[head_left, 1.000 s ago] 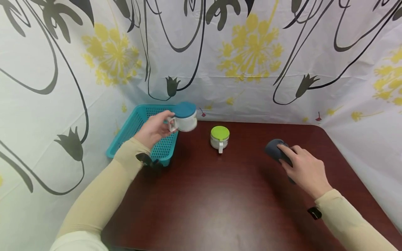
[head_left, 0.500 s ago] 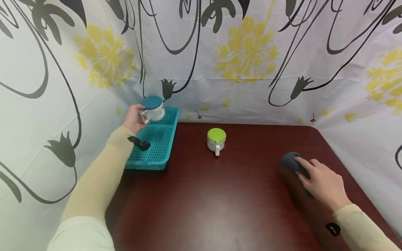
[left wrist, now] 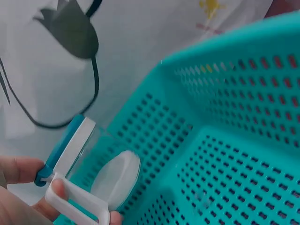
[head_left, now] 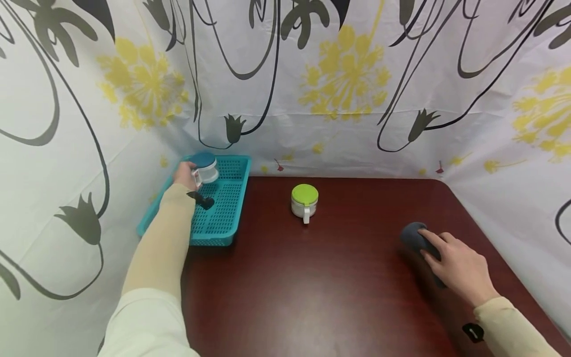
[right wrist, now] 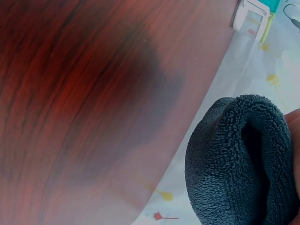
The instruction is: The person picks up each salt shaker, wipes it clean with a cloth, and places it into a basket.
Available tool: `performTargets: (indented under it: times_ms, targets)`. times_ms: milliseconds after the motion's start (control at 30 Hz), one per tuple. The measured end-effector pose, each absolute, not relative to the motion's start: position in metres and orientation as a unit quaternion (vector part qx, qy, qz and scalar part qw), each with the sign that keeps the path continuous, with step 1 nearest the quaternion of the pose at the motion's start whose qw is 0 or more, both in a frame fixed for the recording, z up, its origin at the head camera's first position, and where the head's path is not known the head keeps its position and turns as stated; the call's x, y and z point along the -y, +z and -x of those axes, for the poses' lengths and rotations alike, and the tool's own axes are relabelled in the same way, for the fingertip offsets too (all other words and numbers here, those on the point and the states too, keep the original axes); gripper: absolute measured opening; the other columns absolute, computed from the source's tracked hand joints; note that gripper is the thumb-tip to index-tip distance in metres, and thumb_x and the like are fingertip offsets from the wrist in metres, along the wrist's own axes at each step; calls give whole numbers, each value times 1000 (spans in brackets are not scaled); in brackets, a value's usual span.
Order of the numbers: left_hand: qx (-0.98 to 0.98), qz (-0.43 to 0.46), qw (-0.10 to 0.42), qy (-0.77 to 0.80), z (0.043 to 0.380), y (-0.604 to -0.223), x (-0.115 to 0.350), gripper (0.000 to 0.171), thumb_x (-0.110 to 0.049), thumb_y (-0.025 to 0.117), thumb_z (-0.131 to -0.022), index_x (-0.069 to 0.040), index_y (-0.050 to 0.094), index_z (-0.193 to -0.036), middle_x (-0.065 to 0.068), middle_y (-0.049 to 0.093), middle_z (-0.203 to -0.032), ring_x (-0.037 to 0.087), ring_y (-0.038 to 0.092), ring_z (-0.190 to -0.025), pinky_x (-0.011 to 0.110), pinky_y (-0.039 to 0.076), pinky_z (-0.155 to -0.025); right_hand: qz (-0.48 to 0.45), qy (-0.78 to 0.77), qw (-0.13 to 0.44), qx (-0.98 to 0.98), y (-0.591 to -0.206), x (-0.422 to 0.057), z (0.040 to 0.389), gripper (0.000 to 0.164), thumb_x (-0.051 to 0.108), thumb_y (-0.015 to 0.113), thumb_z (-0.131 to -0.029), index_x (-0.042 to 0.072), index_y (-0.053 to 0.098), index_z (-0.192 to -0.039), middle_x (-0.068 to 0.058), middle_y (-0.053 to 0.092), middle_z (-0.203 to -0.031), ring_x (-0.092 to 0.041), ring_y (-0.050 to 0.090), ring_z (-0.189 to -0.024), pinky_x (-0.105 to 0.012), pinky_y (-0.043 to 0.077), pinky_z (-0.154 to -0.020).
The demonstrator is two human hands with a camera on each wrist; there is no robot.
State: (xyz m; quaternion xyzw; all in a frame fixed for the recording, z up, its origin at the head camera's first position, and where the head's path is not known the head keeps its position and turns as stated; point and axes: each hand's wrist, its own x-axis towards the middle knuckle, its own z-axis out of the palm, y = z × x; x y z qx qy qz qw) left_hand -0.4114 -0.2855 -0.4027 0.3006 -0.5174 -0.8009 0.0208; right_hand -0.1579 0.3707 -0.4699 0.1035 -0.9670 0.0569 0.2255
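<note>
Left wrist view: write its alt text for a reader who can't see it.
A left hand holds a clear, blue-lidded, white-handled cylindrical container, seen against a turquoise, perforated plastic basket. Behind is a white sheet printed with a gray flower.

Head view: from above the near side of the table [head_left: 339, 287], facing forward and down; widest of the three. Left wrist view: close over the left hand [left wrist: 18, 206] at lower left, facing into the basket [left wrist: 234, 44], which the head view shares at centre left. Right wrist view: close to the dark cloth [right wrist: 220, 159] at lower right; the green-lidded cup [head_left: 305, 201], central in the head view, shows partly at upper right.
</note>
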Motion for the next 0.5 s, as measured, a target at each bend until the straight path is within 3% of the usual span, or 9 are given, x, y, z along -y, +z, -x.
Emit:
performTargets:
  times_ms: [233,500]
  targets:
    - [559,-325,12,-763,410,-430,311,61,-30,48,-100,-25,27,-158,1,32,-155,20,35,-134,39,39,-109,-109,59,207,970,-472,-366,155,58,25,82,-81,21,62,-135,-10,61,-98,-18,54,-59,-33,34,-38]
    - [598,-330,-27,-729,397,-451,324,68,-31,48,-101,-23,17,-160,3,25,-160,23,32,-138,38,39,-110,-92,67,180,977,-473,-363,150,58,27,81,-83,22,61,-137,-8,62,-102,-12,48,-56,-32,33,-39]
